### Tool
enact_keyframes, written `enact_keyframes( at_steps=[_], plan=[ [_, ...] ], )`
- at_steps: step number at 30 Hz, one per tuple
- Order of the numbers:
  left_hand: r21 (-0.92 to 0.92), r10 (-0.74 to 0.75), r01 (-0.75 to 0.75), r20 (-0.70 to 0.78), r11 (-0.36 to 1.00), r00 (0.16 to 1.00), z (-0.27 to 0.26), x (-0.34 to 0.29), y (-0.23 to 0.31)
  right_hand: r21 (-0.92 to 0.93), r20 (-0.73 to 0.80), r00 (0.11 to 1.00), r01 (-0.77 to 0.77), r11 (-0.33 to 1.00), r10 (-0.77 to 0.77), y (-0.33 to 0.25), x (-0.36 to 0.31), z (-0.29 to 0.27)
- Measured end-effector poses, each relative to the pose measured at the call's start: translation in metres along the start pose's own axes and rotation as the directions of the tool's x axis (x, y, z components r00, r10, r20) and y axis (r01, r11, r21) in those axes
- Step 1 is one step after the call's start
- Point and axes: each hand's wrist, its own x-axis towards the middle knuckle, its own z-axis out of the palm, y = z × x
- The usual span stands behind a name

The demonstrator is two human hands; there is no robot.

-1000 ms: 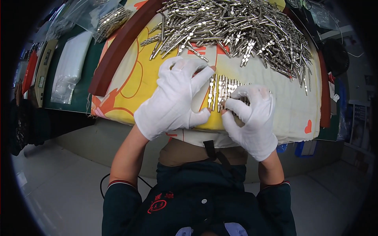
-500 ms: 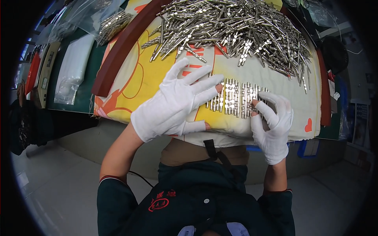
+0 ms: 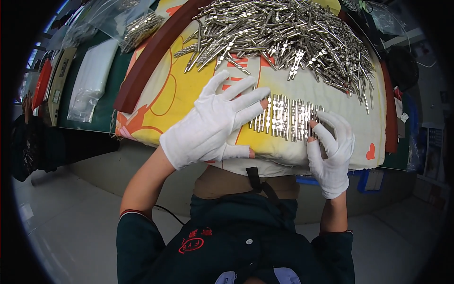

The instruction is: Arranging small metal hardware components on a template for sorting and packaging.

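Observation:
A row of slim, shiny metal rods with thicker middle sections [image 3: 280,117] lies side by side on the patterned cloth [image 3: 269,150]. My left hand [image 3: 203,124], in a white glove with bare thumb and index fingertips, is spread flat at the row's left end; its fingers partly cover the rods there. At the right end, my gloved right hand [image 3: 333,154] is curled, with the bare thumb and index tips against a rod and its other fingers bent over the last ones. Its fingers hide part of that end.
A large loose heap of similar rods [image 3: 283,38] covers the far side of the cloth. Dark red rails [image 3: 146,61] border the cloth left and right. Beyond the left rail are a bag of rods [image 3: 142,29] and a stack of clear plastic bags [image 3: 92,75].
My right hand has shifted slightly to the right along the row's end. My left hand stays spread in nearly the same place. The view has moved a little.

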Motion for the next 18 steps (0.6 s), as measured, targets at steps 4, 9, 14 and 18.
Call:
enact_keyframes(
  at_steps=[4,9,14,18],
  plan=[
    [-0.087,-0.09,0.077,-0.154,0.993,0.984,0.001,0.005,0.0,0.032,-0.04,0.999,-0.017,0.999,0.019,0.001,0.001,0.003],
    [-0.025,-0.108,0.106,-0.173,0.994,0.979,-0.004,0.018,0.002,0.025,-0.045,0.999,-0.012,1.0,0.013,-0.002,0.001,-0.003],
    [0.022,-0.099,0.102,-0.105,0.995,0.99,-0.003,0.029,0.002,0.032,-0.06,0.998,-0.018,0.999,0.02,-0.002,0.001,0.001],
    [-0.007,-0.143,0.143,-0.147,0.99,0.979,0.002,0.03,0.005,0.081,-0.07,0.997,-0.016,0.997,0.022,-0.007,0.003,0.003]
  ],
)
